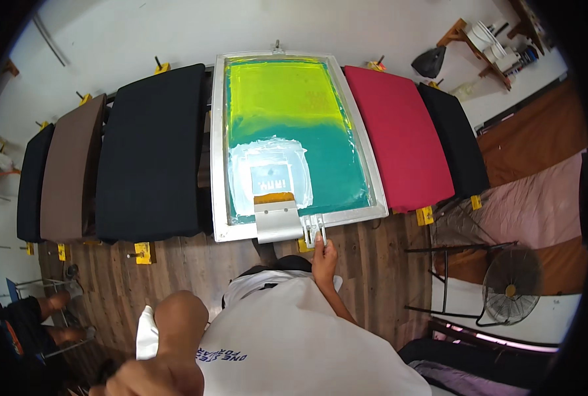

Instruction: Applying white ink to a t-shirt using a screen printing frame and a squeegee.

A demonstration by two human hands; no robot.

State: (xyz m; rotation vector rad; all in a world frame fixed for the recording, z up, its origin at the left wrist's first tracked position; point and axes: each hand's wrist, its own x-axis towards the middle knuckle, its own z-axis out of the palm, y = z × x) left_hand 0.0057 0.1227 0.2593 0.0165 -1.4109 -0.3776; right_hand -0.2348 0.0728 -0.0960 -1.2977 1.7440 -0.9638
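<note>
A silkscreen frame [219,152] with a green mesh lies over a board straight ahead of me. Yellow-green ink covers its far half, and a white-smeared patch [241,173] with small lettering is at the near left. Across the near rim rests a squeegee [277,224] with a metal holder and brown blade. Just right of it, my right hand [324,261] closes its fingers on a slotted metal bracket [315,228] at the frame's edge. My left hand [142,377] is raised close at the lower left, fingers curled; what they hold, if anything, is hidden.
Black [152,155], brown [73,168] and red [399,138] fabric-covered boards flank the frame, with yellow brackets at their ends. A floor fan [511,289] stands right, beside hanging cloths. A wall shelf [488,56] holds containers. Another person's legs [60,317] show at left.
</note>
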